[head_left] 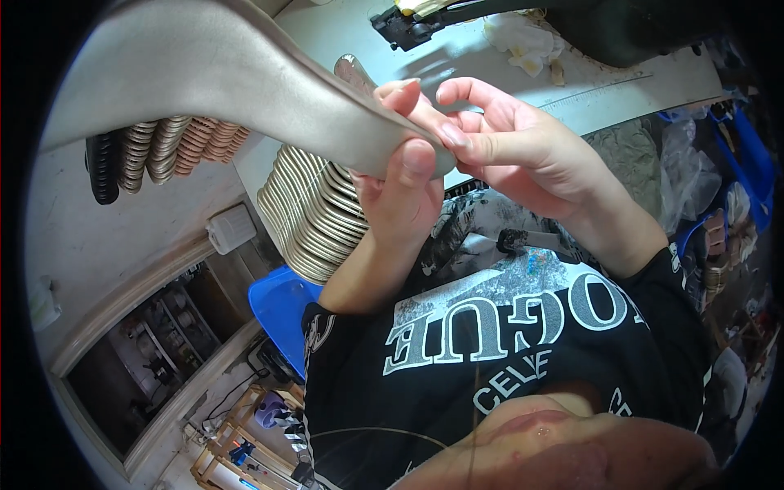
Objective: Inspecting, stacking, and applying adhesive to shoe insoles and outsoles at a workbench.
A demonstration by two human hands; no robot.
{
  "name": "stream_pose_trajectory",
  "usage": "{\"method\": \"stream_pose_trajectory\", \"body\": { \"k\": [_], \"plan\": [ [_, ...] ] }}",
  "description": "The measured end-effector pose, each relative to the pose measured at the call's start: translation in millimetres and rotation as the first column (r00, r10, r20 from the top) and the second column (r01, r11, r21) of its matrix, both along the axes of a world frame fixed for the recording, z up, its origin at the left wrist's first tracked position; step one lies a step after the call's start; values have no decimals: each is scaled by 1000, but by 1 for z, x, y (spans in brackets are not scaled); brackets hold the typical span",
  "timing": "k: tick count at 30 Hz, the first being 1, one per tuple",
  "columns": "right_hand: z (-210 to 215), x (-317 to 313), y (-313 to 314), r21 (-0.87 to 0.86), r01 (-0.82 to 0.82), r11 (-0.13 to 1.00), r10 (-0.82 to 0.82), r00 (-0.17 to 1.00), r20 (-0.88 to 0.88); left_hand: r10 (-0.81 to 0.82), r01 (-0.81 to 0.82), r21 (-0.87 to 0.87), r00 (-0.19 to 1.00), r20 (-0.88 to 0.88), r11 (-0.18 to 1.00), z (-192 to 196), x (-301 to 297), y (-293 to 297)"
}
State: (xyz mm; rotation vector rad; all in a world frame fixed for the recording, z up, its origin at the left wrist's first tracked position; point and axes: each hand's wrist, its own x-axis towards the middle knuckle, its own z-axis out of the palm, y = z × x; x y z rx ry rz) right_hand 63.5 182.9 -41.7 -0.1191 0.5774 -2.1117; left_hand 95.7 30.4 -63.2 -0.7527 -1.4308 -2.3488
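A long, curved grey sole-shaped piece (220,65) runs from the upper left down to the middle of the view. My left hand (400,196) grips its narrow end, thumb pressed on the near face. My right hand (506,147) meets it from the right, thumb and forefinger pinching the same tip while the other fingers arch above. Both hands are held up in front of my chest, over a black printed shirt (506,343).
A fanned stack of similar pale pieces (314,220) sits just below my left hand. Rows of black, grey and pink pieces (163,147) lie at left. A white worktable (588,90) with a black tool (408,28) and a cloth (523,41) is behind; blue bags (747,155) right, blue bin (282,302) lower left.
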Motion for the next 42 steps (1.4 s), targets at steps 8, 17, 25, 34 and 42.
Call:
{"method": "stream_pose_trajectory", "body": {
  "k": [8,17,25,34,42],
  "plan": [
    [4,8,-13,157,401,902,-353,897,-265,298,-337,107,914,275,935,7,10,19],
    [19,20,-14,124,577,808,-411,701,-582,287,-377,176,874,391,909,12,6,14],
    [-3,14,-17,66,431,900,-356,814,-458,20,-253,388,858,514,886,31,7,18],
    [-9,18,-25,14,379,925,-350,868,-353,17,-211,336,866,499,918,31,8,17],
    [-9,16,-18,-52,360,931,-356,873,-334,9,-141,288,909,416,947,24,11,15]
  ]
}}
